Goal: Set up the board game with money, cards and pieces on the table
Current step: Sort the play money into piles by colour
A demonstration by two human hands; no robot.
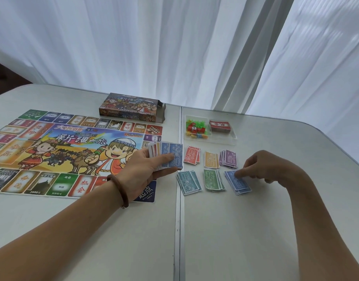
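The colourful game board point(59, 151) lies flat on the left half of the white table point(215, 230). My left hand point(146, 169) grips a fanned stack of play money point(170, 155) with blue notes on top, over the board's right edge. My right hand point(261, 167) pinches the top note of the blue pile point(240, 184) lying on the table. Sorted piles lie between the hands: red point(191, 156), orange point(211, 160), purple point(228, 159), teal point(189, 182) and green point(213, 179).
The open game box point(132, 107) stands behind the board. A clear tray point(223, 137) holds small coloured pieces point(196, 128) and a red card deck point(219, 126). A seam point(179, 230) runs down the table's middle. White curtains point(174, 47) hang behind the table.
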